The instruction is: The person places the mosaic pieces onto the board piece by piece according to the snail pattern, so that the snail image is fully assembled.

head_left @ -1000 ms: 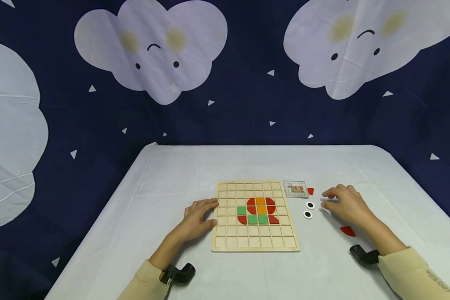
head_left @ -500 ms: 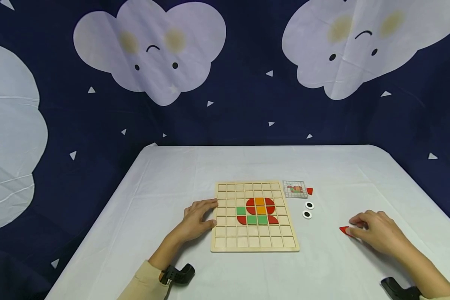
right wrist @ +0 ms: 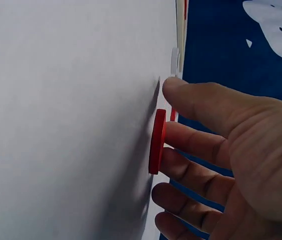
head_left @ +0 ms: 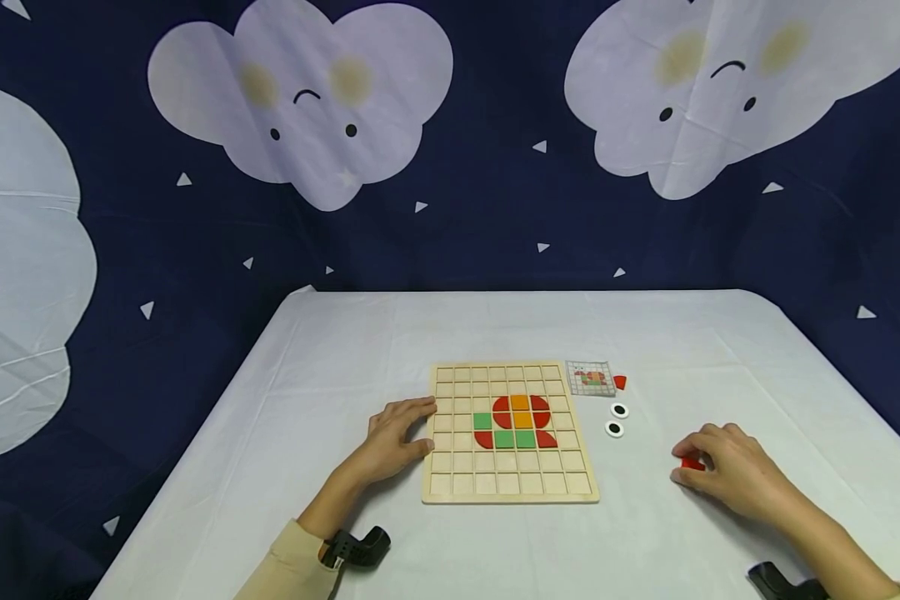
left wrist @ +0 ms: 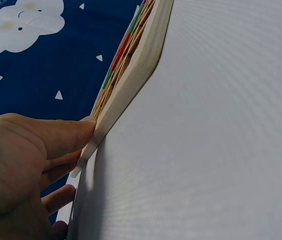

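Observation:
My left hand (head_left: pixel 392 443) rests against the left edge of a pale wooden grid board (head_left: pixel 453 485). In the left wrist view, the thumb touches the board's rim (left wrist: pixel 140 70). Red, orange and green pieces (head_left: pixel 521 419) sit in several of the board's squares. My right hand (head_left: pixel 735 471) is over the table, with a red wedge-shaped piece (head_left: pixel 692 464) beneath its fingers. In the right wrist view, fingertips touch the flat red piece (right wrist: pixel 157 142), while the thumb stays apart from it.
A small pattern card (head_left: pixel 591 379) lies beside the board's upper right corner. Next to it is another red piece (head_left: pixel 620 382). Two white discs with black centres, the upper disc (head_left: pixel 619 410) and lower disc (head_left: pixel 614 429), lie between board and right hand. A white cloth (head_left: pixel 360 333) covers the table.
My right hand has moved from beside the discs, nearer and to the right, onto the red wedge. The wedge now looks turned, between thumb and fingers. The left hand and board stayed still.

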`<state>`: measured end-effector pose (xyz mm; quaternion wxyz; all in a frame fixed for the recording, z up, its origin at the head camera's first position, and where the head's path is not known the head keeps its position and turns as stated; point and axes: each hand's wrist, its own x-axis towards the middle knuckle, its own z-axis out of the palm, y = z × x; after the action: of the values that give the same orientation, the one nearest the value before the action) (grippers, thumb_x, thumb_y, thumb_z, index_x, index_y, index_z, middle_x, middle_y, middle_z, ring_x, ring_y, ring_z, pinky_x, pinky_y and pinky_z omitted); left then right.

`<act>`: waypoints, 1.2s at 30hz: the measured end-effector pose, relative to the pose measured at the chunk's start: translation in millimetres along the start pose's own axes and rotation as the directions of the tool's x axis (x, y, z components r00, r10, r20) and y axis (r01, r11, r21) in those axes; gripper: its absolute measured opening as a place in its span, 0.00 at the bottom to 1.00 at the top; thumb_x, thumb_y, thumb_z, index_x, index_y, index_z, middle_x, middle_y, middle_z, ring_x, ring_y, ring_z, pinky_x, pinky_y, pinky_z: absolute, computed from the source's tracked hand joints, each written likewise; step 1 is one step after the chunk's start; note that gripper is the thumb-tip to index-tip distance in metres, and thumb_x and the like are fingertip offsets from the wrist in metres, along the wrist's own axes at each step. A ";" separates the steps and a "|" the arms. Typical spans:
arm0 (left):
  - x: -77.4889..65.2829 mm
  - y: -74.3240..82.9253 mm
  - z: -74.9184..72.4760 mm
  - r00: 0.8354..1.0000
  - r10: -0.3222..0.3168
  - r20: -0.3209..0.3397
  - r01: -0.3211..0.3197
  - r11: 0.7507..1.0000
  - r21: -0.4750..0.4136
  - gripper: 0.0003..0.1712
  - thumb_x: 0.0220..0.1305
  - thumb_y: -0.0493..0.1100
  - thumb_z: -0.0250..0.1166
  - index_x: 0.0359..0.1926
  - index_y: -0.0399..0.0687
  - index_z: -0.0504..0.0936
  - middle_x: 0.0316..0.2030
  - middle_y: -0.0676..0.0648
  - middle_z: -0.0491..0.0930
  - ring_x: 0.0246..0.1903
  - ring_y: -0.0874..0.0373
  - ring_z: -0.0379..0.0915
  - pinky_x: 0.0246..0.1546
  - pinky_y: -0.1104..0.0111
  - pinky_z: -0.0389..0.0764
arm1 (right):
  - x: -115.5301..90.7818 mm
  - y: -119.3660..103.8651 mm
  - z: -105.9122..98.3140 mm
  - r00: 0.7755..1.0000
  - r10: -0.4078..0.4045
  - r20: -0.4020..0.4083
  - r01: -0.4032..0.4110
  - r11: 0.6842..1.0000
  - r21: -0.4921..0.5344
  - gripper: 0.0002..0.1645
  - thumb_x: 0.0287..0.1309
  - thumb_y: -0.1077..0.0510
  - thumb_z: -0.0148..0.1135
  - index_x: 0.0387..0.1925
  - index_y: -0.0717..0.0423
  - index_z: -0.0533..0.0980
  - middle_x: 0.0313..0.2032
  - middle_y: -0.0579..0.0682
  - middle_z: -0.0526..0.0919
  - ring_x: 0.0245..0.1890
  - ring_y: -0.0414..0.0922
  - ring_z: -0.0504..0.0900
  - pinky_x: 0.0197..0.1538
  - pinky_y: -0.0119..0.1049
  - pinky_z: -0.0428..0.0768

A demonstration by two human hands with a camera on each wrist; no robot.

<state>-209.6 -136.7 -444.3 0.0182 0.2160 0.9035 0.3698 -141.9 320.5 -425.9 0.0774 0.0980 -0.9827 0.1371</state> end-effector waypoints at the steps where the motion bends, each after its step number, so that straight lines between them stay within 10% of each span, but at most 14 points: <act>1: 0.1 -0.1 0.1 1.000 0.000 -0.001 0.000 1.000 0.001 0.30 0.57 0.41 0.66 0.62 0.43 0.72 0.66 0.49 0.67 0.65 0.47 0.57 0.59 0.47 0.50 | -0.1 -0.8 0.4 1.000 -0.004 -0.002 0.004 1.000 -0.001 0.14 0.39 0.48 0.74 0.30 0.46 0.81 0.24 0.37 0.71 0.30 0.37 0.63 0.36 0.37 0.59; 24: 0.2 -1.0 0.4 1.000 -0.004 0.006 0.004 1.000 0.005 0.30 0.57 0.41 0.66 0.62 0.44 0.71 0.66 0.49 0.67 0.65 0.47 0.57 0.59 0.46 0.50 | -14.4 30.9 -13.0 0.991 0.131 0.004 -0.131 0.989 -0.074 0.22 0.43 0.46 0.71 0.35 0.58 0.81 0.32 0.53 0.81 0.35 0.54 0.73 0.35 0.47 0.63; 36: 0.2 -1.1 0.4 1.000 -0.004 0.006 0.004 1.000 0.004 0.30 0.57 0.41 0.66 0.62 0.44 0.71 0.66 0.49 0.67 0.65 0.47 0.57 0.59 0.47 0.50 | -9.4 15.1 -6.7 0.997 0.081 -0.002 -0.081 0.995 -0.056 0.21 0.41 0.42 0.72 0.34 0.52 0.82 0.31 0.49 0.81 0.34 0.48 0.72 0.35 0.43 0.63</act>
<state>-210.1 -137.1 -445.3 0.0212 0.2154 0.9046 0.3673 -135.3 338.2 -425.1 0.0745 0.0559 -0.9893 0.1125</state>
